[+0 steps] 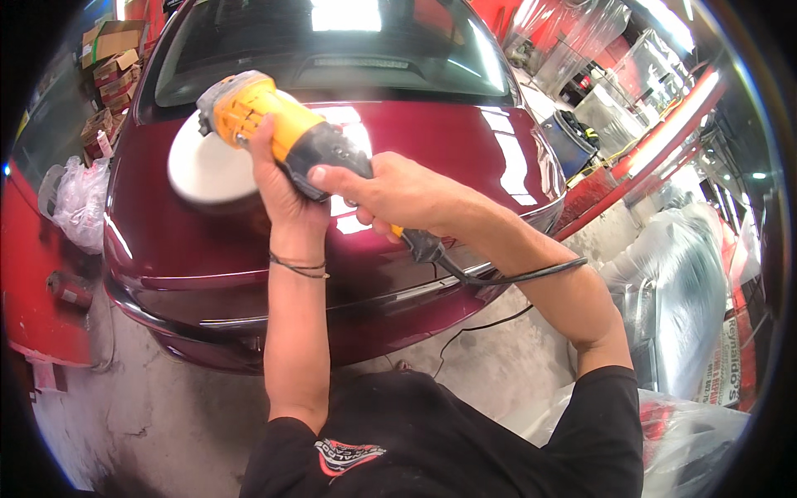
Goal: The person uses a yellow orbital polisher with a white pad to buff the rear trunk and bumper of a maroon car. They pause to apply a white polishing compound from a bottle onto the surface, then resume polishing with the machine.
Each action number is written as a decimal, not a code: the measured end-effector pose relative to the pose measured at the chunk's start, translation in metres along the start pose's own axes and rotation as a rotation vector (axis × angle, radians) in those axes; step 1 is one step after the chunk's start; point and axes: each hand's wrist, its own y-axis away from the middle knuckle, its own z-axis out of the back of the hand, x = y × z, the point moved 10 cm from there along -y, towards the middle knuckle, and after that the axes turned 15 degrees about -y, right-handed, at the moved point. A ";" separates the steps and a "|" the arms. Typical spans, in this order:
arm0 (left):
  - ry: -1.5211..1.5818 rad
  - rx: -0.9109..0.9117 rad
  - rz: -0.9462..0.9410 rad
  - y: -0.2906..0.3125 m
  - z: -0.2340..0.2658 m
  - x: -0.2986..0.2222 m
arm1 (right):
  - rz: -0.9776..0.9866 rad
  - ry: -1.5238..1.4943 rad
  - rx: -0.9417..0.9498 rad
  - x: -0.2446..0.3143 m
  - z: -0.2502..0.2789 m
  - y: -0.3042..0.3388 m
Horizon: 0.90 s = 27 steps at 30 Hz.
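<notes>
Both my hands grip a yellow and black power polisher (282,120) above the trunk lid of a dark red car (415,166). My left hand (286,195) is wrapped round the body near the head, and part of its grip is hidden behind the tool. Farther back, my right hand (398,191) holds the rear handle. At the tool's front a round white polishing pad (207,166) looks blurred and lies over the left part of the lid. A black power cord (515,275) leaves the handle and passes over my right forearm.
The cord runs down to the concrete floor (490,340) behind the bumper. Cardboard boxes (112,41) and a plastic bag (81,203) stand on the left. Plastic-wrapped items (672,290) and a red beam (647,158) line the right. The rear window (332,58) is beyond the lid.
</notes>
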 end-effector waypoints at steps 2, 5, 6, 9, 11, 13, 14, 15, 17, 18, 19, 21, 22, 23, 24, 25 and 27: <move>0.015 0.055 0.026 -0.005 -0.023 0.027 | 0.000 -0.063 -0.023 -0.021 0.025 0.006; -0.020 0.042 0.057 -0.010 -0.048 0.080 | -0.071 -0.177 -0.083 -0.063 0.065 0.019; 0.002 0.053 0.104 -0.012 -0.060 0.106 | -0.099 -0.206 -0.104 -0.079 0.083 0.028; 0.014 0.028 0.159 -0.003 -0.101 0.166 | -0.126 -0.269 -0.202 -0.111 0.130 0.060; -0.026 0.033 0.212 -0.002 -0.121 0.224 | -0.182 -0.275 -0.293 -0.151 0.172 0.082; -0.010 0.097 0.286 -0.002 -0.151 0.289 | -0.214 -0.351 -0.373 -0.184 0.206 0.107; -0.017 0.080 0.285 -0.003 -0.162 0.313 | -0.221 -0.397 -0.411 -0.197 0.220 0.117; -0.010 0.070 0.292 -0.001 -0.177 0.336 | -0.235 -0.435 -0.463 -0.209 0.237 0.130; 0.054 0.104 0.354 0.005 -0.206 0.375 | -0.277 -0.459 -0.470 -0.242 0.268 0.143; 0.055 0.132 0.381 0.005 -0.219 0.395 | -0.294 -0.455 -0.517 -0.254 0.283 0.151; 0.052 0.162 0.419 0.011 -0.229 0.414 | -0.316 -0.460 -0.569 -0.269 0.296 0.160; 0.013 0.130 0.432 0.023 -0.243 0.439 | -0.345 -0.470 -0.610 -0.289 0.315 0.176; -0.003 0.112 0.455 0.031 -0.252 0.447 | -0.362 -0.473 -0.640 -0.296 0.324 0.187; 0.009 0.128 0.481 0.036 -0.262 0.462 | -0.364 -0.460 -0.656 -0.302 0.332 0.195; 0.011 0.153 0.512 0.038 -0.269 0.472 | -0.363 -0.448 -0.674 -0.308 0.341 0.200; 0.013 0.177 0.542 0.040 -0.276 0.478 | -0.361 -0.435 -0.690 -0.311 0.348 0.203; -0.052 0.176 0.573 0.036 -0.280 0.491 | -0.349 -0.454 -0.722 -0.312 0.354 0.206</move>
